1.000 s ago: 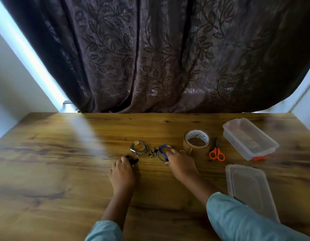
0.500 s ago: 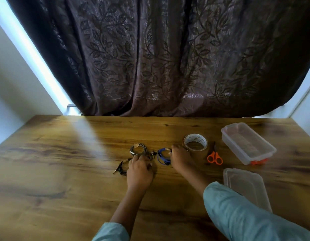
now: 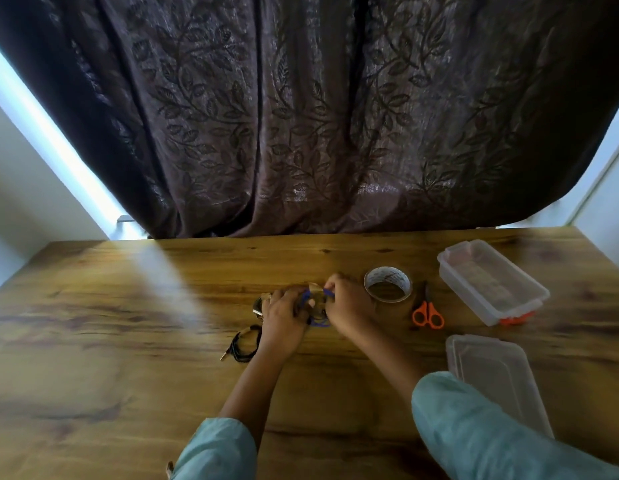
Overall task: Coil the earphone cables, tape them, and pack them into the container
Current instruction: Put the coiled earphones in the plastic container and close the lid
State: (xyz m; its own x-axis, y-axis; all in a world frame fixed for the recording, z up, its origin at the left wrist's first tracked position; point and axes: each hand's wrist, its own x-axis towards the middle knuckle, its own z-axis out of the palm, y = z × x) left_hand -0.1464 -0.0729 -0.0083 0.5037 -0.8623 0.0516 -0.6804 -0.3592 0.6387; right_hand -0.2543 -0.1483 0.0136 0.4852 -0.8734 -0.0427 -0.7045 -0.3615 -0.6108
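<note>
My left hand (image 3: 283, 320) and my right hand (image 3: 348, 306) meet at the table's middle, both gripping a coiled blue earphone cable (image 3: 318, 322) with a bit of tape on it. A grey coiled cable (image 3: 258, 306) peeks out from behind my left hand. Left of my left wrist, a black coiled cable (image 3: 244, 344) lies free on the wood. The clear plastic container (image 3: 491, 282) stands open at the right, apart from both hands.
A roll of brown tape (image 3: 387, 284) sits just right of my right hand, with orange scissors (image 3: 427, 313) beside it. The container's clear lid (image 3: 498, 379) lies near my right sleeve. A dark curtain (image 3: 301, 116) hangs behind the wooden table (image 3: 110, 341).
My left hand left the black cable and moved right to join my right hand on the blue cable. The black coil now lies uncovered on the table.
</note>
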